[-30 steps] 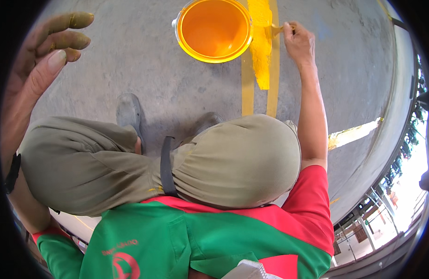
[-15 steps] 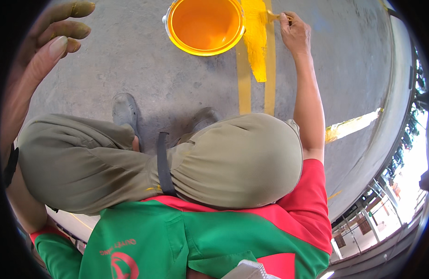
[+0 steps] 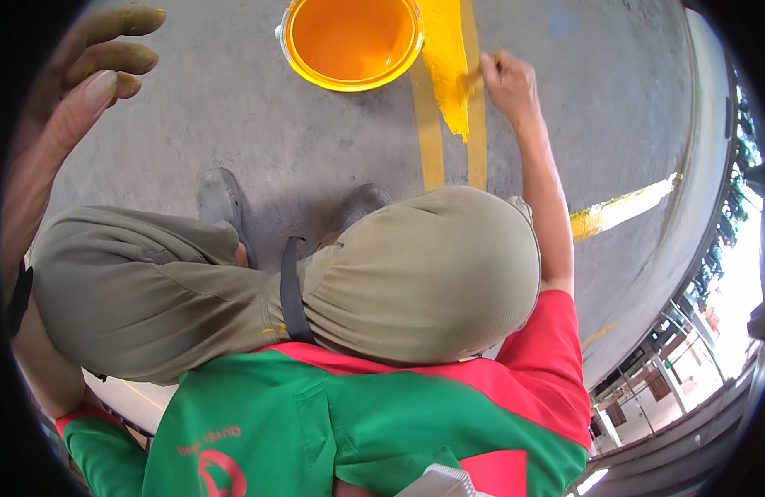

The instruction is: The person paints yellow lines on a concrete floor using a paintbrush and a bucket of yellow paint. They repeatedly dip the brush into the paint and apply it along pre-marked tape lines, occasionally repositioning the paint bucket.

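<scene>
Right hand shifted down stripe — grip holding brush; bucket beside.

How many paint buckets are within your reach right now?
1: a round orange-yellow paint bucket on the grey concrete floor, just left of the fresh yellow stripe. Others may sit outside view.

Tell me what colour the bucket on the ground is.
The bucket is orange-yellow inside and on its rim, holding paint of that colour; the head view shows it, at the top.

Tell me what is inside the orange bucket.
The orange bucket holds yellow-orange paint, coating its inner wall and floor. How deep the paint lies cannot be judged, and the picture's top edge cuts off its far rim. The right hand works beside it with a brush.
</scene>
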Motion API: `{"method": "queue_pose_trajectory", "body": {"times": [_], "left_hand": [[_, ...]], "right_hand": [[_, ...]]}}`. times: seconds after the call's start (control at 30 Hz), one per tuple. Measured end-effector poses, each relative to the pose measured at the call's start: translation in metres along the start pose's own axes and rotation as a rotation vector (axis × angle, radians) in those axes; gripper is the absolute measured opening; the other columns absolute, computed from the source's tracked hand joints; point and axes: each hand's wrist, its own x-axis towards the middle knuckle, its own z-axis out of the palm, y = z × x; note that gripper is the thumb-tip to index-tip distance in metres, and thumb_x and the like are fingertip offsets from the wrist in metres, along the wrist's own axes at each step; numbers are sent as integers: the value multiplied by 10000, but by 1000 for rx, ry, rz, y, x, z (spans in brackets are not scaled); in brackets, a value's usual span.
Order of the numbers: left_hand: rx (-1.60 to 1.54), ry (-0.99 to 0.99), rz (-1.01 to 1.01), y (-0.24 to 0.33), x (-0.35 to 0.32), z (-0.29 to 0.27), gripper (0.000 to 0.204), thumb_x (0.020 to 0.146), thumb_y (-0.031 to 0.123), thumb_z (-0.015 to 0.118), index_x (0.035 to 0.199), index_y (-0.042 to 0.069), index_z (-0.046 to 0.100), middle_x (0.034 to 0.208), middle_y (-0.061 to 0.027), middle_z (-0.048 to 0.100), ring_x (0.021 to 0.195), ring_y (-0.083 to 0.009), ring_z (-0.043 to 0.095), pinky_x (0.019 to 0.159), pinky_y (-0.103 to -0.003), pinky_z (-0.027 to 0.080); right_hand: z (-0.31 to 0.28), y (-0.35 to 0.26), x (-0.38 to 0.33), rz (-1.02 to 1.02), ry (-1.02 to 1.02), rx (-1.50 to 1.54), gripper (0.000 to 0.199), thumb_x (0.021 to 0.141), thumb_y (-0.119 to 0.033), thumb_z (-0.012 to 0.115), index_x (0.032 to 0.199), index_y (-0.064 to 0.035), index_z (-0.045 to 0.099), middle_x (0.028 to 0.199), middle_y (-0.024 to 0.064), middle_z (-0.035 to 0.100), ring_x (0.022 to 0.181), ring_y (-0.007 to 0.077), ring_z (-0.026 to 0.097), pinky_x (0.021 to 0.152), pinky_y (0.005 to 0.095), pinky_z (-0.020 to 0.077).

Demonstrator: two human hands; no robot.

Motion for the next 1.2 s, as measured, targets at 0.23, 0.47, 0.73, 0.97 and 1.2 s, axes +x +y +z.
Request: {"method": "queue_pose_trajectory", "body": {"times": [0.23,0.47,0.73,0.97,1.2], "left_hand": [[21,3,-84,5,-6,-6,552,1061,385,476,1462,7,437,1328,-195,588,1281,-263,558,1150,-384,403],[15,-16,-80,-21,-20,-3,555,1070,397,444,1464,5,431,1327,-167,591,1265,-252,563,1148,-382,403],[-29,-80,-46,-8,1,-8,626,1049,482,454,1458,8,440,1334,-155,589,1256,-231,561,1138,-384,414],[31,3,-73,4,-2,0,649,1033,505,476,1450,8,450,1308,-178,605,1248,-248,576,1146,-403,414],[19,29,-51,-20,-7,-5,552,1057,392,486,1457,14,447,1313,-178,607,1248,-243,584,1123,-380,442]], "right_hand": [[24,3,68,-172,197,154,240,967,-267,636,1069,-71,728,866,165,722,784,309,702,723,394,533],[-24,10,-85,-153,-346,-55,332,894,-39,652,1215,-121,675,953,148,711,949,329,671,826,433,539],[-63,6,-120,70,-666,32,197,954,-134,638,1116,-92,741,1134,119,735,1040,305,704,920,409,566],[-7,33,75,-185,-125,-137,264,951,-86,572,1164,-103,727,1082,133,739,981,305,718,857,367,564],[0,29,10,-274,-41,30,268,935,-59,589,1163,-109,722,1049,143,740,960,318,715,851,403,564]]}}
